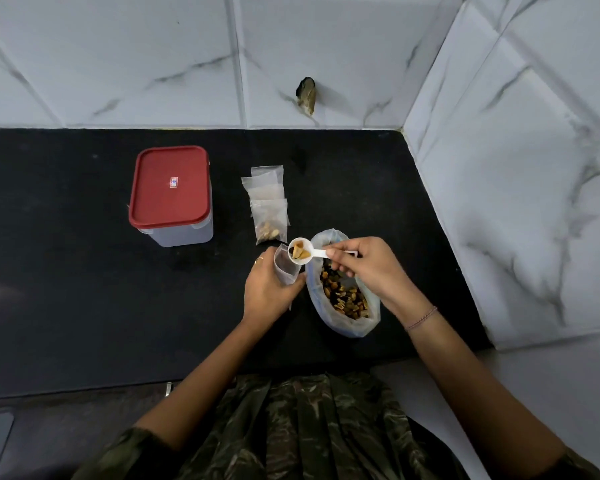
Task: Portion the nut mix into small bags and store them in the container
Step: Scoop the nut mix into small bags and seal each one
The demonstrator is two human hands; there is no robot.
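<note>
Nut mix (343,296) is sitting in the large open bag (349,327), directly under the right fingers. I am logging the right hand (368,268) as pinching the handle of the white scoop (300,254). The scoop's bowl is carrying a few pieces just past the fingertips, at the mouth of the small bag (284,270). The left hand (267,289) is curling fingers and thumb round that small bag, holding it upright. Filled bags (269,216) are lying on the table (66,271) just beyond the left fingers. The red-lidded container (174,202) is standing closed, farther off to their left.
</note>
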